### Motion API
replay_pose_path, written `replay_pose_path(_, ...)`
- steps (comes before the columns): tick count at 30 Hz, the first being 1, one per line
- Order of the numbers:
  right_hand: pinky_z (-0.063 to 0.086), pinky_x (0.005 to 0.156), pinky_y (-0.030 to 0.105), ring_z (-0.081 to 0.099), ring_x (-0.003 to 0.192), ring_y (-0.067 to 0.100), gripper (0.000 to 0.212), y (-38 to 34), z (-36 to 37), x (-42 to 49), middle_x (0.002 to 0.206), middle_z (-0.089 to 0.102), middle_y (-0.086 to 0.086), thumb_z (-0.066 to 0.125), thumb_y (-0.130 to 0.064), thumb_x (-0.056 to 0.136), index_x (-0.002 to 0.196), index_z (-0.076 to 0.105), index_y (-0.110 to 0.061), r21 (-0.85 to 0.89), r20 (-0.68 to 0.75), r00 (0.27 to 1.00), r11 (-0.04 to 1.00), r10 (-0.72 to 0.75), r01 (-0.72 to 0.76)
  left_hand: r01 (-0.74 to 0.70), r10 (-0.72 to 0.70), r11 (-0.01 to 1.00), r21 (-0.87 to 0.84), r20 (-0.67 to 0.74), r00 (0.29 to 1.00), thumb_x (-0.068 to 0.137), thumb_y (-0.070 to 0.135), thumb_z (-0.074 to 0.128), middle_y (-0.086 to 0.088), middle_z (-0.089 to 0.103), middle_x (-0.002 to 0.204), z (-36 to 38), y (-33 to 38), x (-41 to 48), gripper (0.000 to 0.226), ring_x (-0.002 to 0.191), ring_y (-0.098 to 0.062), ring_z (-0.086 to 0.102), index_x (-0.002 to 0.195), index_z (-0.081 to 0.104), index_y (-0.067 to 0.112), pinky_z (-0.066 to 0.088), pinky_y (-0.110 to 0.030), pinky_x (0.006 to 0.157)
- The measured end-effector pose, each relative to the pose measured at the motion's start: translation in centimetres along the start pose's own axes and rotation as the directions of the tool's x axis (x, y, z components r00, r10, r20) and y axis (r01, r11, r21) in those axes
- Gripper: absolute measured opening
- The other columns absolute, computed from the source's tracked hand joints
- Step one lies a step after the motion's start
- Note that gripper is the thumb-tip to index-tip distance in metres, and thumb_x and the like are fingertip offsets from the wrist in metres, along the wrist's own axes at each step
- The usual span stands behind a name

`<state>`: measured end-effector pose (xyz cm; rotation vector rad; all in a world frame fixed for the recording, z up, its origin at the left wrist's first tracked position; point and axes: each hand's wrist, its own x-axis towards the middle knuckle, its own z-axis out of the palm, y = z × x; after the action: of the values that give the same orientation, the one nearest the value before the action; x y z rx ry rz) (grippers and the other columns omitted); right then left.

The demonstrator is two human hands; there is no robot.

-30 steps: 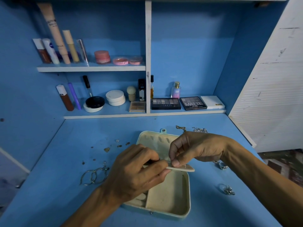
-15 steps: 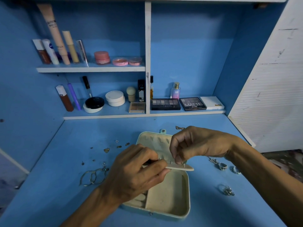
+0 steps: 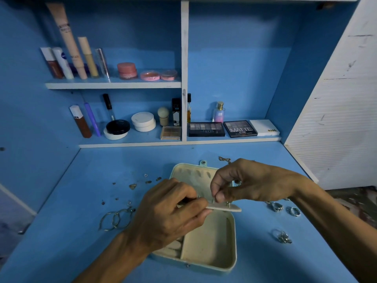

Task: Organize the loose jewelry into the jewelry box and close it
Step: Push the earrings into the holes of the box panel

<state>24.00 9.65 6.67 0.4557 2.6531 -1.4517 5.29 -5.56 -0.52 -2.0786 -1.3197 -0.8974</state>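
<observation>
Pinching panel's (image 3: 224, 208) left end with left hand (image 3: 169, 213), lying level, lengthwise left-to-right over box (image 3: 235, 252); pinching stud (image 3: 213, 201) on it with right hand (image 3: 251, 180).

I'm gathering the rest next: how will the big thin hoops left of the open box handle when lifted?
The large thin silver wire hoops look light for their span, so a pinch should probably lift them. They overlap, so lifting one may drag the other. Lying flat on the smooth blue desktop, they would likely slide rather than roll.
</observation>
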Motion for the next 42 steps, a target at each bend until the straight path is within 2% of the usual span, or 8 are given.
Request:
replay_pose_path(6,0.048,0.081,0.020,0.064,0.083,0.005,0.010,0.4,0.3,0.2,0.087,0.072,-0.009,0.070,-0.009,0.092,0.095,0.073,-0.018,0.093,0.004,1.000,0.995,-0.018,0.017,0.000,0.000,1.000,0.002,-0.006,1.000,0.091,0.028,0.075,-0.002,0.059,0.074,0.0,0.0,0.1,0.019,0.062,-0.018,0.051,0.081,0.075,0.013,0.045,-0.034,0.054)
replay_pose_path(15,0.049,0.082,0.021,0.066,0.086,0.008,0.012,0.7,0.2,0.4,0.091,0.073,-0.005,0.069,-0.008,0.093,0.103,0.073,-0.004,0.070,0.037,0.999,0.997,-0.036,0.034,-0.009,0.009,1.000,0.001,-0.009,1.000,0.091,0.029,0.076,-0.001,0.058,0.076,0.2,0.0,-0.3,0.018,0.064,-0.016,0.050,0.082,0.074,0.014,0.045,-0.034,0.055)
replay_pose_path(26,0.050,0.083,0.021,0.067,0.088,0.009,0.011,0.3,0.2,0.4,0.094,0.074,0.001,0.070,-0.009,0.092,0.102,0.074,-0.007,0.017,0.041,0.999,0.999,-0.033,0.033,-0.019,0.019,1.000,-0.004,-0.016,1.000,0.090,0.026,0.077,-0.001,0.058,0.075,0.0,0.2,-0.3,0.015,0.065,-0.014,0.050,0.082,0.075,0.013,0.045,-0.030,0.057)
replay_pose_path(31,0.048,0.080,0.016,0.065,0.085,0.003,0.009,-0.5,0.2,0.6,0.092,0.074,-0.006,0.071,-0.013,0.093,0.100,0.075,-0.012,-0.084,0.086,0.996,0.996,0.004,0.003,-0.029,0.029,0.999,0.025,-0.023,0.999,0.089,0.025,0.078,0.000,0.060,0.074,-0.1,0.5,-0.5,0.014,0.066,-0.015,0.050,0.081,0.077,0.014,0.042,-0.028,0.059)
replay_pose_path(38,0.048,0.082,0.016,0.068,0.088,0.006,0.009,-1.3,0.3,0.6,0.092,0.075,-0.007,0.072,-0.012,0.091,0.098,0.076,-0.018,-0.137,0.100,0.995,0.991,0.017,-0.003,-0.045,0.046,0.998,0.032,-0.036,0.998,0.087,0.024,0.080,0.000,0.059,0.074,0.0,0.6,-0.8,0.012,0.063,-0.016,0.049,0.082,0.077,0.014,0.041,-0.029,0.058)
replay_pose_path(40,0.050,0.083,0.019,0.068,0.088,0.006,0.010,-1.2,0.3,0.5,0.093,0.075,-0.007,0.072,-0.010,0.091,0.099,0.075,-0.015,-0.116,0.085,0.996,0.993,0.020,-0.010,-0.034,0.035,0.999,0.021,-0.046,0.998,0.087,0.024,0.080,0.000,0.059,0.074,0.1,0.6,-0.9,0.011,0.063,-0.016,0.050,0.083,0.077,0.014,0.043,-0.029,0.057)
replay_pose_path(42,0.055,0.086,0.028,0.069,0.088,0.010,0.012,-1.2,0.2,0.3,0.094,0.075,-0.003,0.070,-0.006,0.091,0.100,0.075,-0.013,-0.107,0.061,0.998,0.994,0.034,-0.027,-0.030,0.031,0.999,0.015,-0.045,0.999,0.087,0.024,0.080,0.001,0.061,0.074,0.2,0.6,-0.9,0.011,0.063,-0.016,0.052,0.084,0.077,0.014,0.044,-0.029,0.057)
